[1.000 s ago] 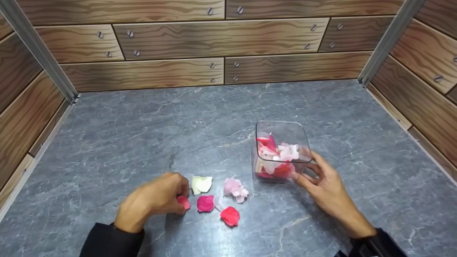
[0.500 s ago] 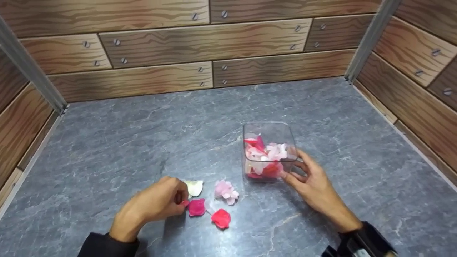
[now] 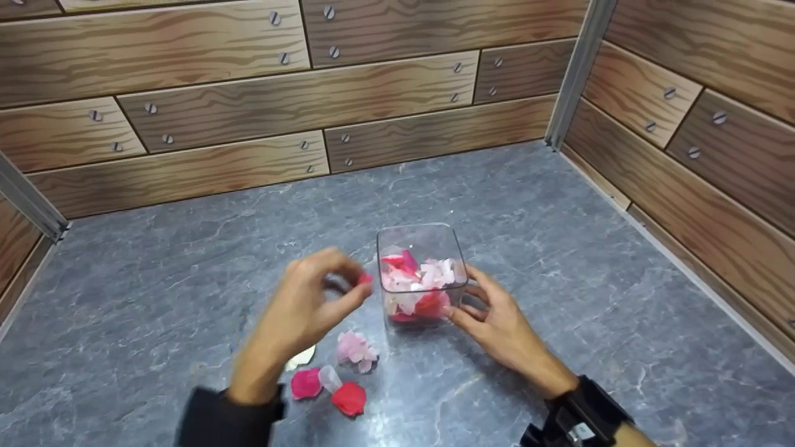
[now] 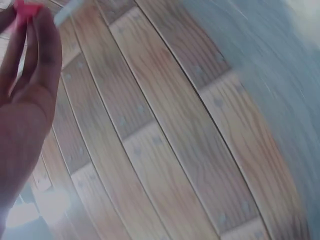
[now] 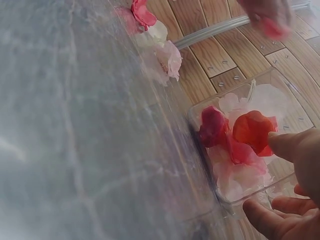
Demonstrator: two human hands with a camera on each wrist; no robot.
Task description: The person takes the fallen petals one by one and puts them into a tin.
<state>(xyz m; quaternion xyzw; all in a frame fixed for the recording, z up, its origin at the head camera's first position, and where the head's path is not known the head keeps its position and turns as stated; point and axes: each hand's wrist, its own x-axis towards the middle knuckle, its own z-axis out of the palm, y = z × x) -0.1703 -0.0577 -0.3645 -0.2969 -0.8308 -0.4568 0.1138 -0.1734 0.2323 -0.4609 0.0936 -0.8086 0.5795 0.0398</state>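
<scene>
My left hand (image 3: 298, 310) is raised just left of the container and pinches a small pink-red petal (image 3: 366, 279) between thumb and fingertips. That petal (image 4: 26, 12) also shows at the top left of the left wrist view. A clear square container (image 3: 423, 290) stands on the table, partly filled with red, magenta, white and pale pink petals (image 5: 245, 152). With thumb in front and fingers along the side, my right hand (image 3: 500, 326) holds its near right corner. Below the left hand lie a magenta petal (image 3: 306, 383), a red petal (image 3: 349, 399) and a pale pink flower cluster (image 3: 357, 351).
A cream petal (image 3: 302, 357), half hidden by the left wrist, and a whitish see-through petal (image 3: 330, 377) lie among the others. The grey marbled tabletop (image 3: 528, 205) is bounded by wood-patterned walls (image 3: 397, 133) with metal corner posts (image 3: 574, 81).
My left hand has picked up the pink-red petal from the table and carried it up and right, close to the container. The right hand stays at the container. The head view has turned right.
</scene>
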